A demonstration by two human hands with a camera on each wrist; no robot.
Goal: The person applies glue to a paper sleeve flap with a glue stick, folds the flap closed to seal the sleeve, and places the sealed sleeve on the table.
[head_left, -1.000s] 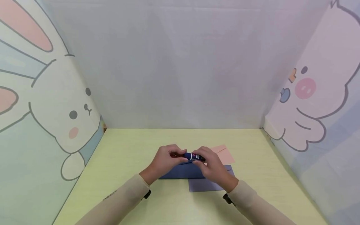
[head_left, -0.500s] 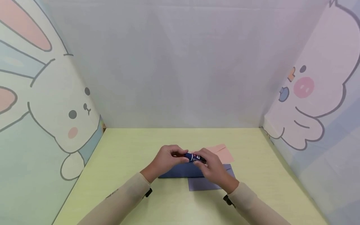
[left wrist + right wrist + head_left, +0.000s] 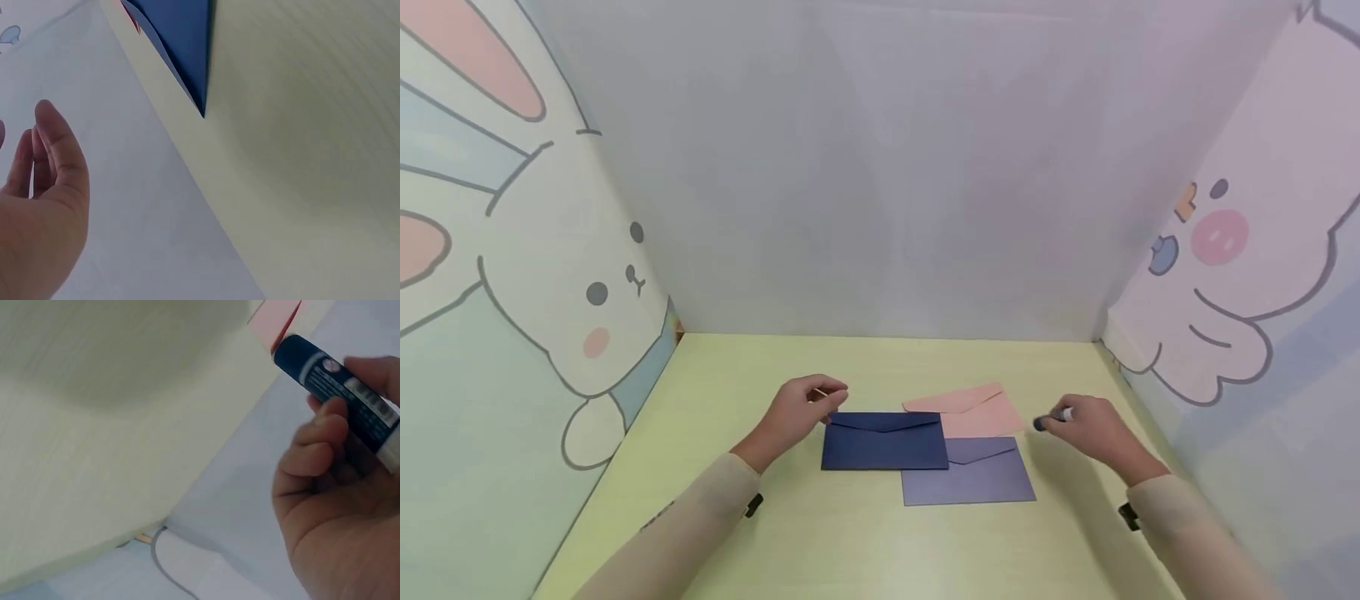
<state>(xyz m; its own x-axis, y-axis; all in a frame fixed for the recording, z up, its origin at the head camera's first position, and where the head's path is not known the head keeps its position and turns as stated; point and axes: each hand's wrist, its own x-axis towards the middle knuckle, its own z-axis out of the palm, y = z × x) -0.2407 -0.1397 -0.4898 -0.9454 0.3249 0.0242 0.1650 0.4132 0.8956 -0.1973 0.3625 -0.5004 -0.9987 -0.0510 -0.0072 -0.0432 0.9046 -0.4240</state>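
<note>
My right hand [image 3: 1090, 429] grips a dark blue glue stick [image 3: 334, 384] above the right side of the table. A capped end with a pale band points away from the palm, and a barcode label shows on its barrel. My left hand [image 3: 790, 417] hovers at the upper left corner of a navy envelope [image 3: 883, 450]; its fingers are loosely bent with nothing between them, as the left wrist view also shows. Overlapped by the navy one are a purple envelope [image 3: 973, 483] and a pink envelope [image 3: 988, 417], all with flaps along the far side.
A pale yellow table [image 3: 737, 542] carries the envelopes. Behind it rises a grey-white backdrop [image 3: 880, 183]. Side panels bear a cartoon rabbit [image 3: 572, 275] on the left and a pale cartoon animal [image 3: 1262, 208] on the right.
Both hands were holding the glue stick together over the envelopes. The left has let go and moved left; the right has carried the stick to the right, uncovering the envelopes.
</note>
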